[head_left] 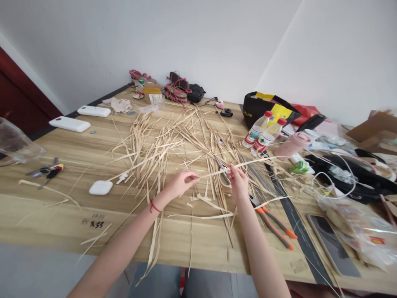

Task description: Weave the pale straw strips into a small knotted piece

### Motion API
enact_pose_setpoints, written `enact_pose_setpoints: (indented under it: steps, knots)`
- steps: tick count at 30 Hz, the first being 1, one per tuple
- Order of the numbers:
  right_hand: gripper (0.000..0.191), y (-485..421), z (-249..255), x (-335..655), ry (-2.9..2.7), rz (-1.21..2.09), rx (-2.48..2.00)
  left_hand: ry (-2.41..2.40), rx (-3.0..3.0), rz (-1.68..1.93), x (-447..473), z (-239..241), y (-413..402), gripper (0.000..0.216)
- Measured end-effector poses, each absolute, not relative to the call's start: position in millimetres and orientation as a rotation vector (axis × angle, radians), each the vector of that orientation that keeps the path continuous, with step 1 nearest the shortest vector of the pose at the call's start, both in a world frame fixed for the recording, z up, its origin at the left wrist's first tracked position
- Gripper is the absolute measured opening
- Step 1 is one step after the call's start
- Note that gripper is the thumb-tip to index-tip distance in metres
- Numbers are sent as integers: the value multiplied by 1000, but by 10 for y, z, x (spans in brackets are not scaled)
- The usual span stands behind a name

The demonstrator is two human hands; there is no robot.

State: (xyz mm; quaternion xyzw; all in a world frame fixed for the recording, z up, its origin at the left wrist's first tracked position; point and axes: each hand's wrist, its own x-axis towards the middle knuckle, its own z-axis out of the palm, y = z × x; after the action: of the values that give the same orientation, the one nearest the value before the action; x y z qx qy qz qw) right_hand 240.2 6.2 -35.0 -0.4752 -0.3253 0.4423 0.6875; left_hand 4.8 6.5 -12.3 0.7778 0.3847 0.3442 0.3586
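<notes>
A long pale strip (214, 173), like split bamboo or straw, is stretched between my hands above the table. My left hand (181, 184), with a red cord at the wrist, pinches its near end between thumb and fingertips. Farther along, my right hand (239, 182) grips the same strip, whose free part runs on to the upper right. Beneath and beyond lies a loose heap of similar strips (161, 145). Scissors (223, 176) with pale handles lie partly hidden beside my right hand. Orange-handled pliers (274, 223) rest right of my right forearm.
Two bottles (263, 138), a pink cup (293, 145) and a black-and-yellow bag (266, 109) stand at the right. A phone (331, 244) lies near the front right edge. At left are a white earphone case (101, 187), small tools (51, 171) and a clear plastic container (18, 140).
</notes>
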Motion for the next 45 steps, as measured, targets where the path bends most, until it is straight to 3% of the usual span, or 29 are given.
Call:
enact_pose_setpoints:
  steps: [9,15,22,29,41,45]
  knots:
    - [31,80,-401,2432,-677,1071,-1047,1011,2090,856,67,-88,33,29]
    - [32,61,-346,2366,-750,1042,-1048,893,1761,799,84,-80,42,36]
    - [35,-117,-247,2032,-1019,1355,-1038,821,1614,776,87,-72,58,37]
    - [25,-199,-304,1824,-1125,1379,-1090,919,1755,633,110,-53,-31,44]
    - [29,-135,-438,1987,-1167,1689,-1260,1000,1676,181,-2,-160,6,46]
    - [33,-141,-443,1942,-1124,1783,-1230,977,1628,177,21,-167,4,44]
